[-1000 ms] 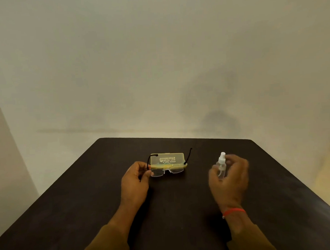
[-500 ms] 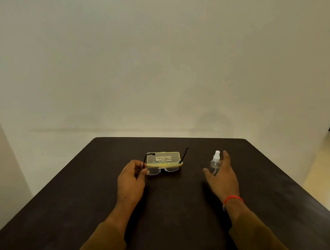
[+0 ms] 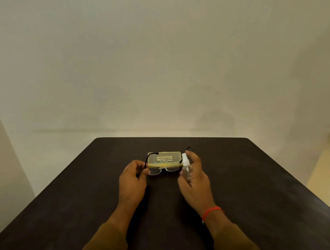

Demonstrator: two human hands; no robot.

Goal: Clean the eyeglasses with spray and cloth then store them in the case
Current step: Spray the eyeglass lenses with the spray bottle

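Holding eyeglasses (image 3: 163, 169) left hand (image 3: 131, 180), clear spray bottle (image 3: 186, 166) right hand (image 3: 194, 177), case (image 3: 164, 157) behind

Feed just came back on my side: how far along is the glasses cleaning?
Early. Done: the left hand holds the clear-lensed, yellow-browed eyeglasses by one corner, and the right hand holds the small clear spray bottle beside them. In hand: aiming the spray at the lenses. Left: spraying, wiping (no cloth visible), and storing in the yellow plastic case behind.
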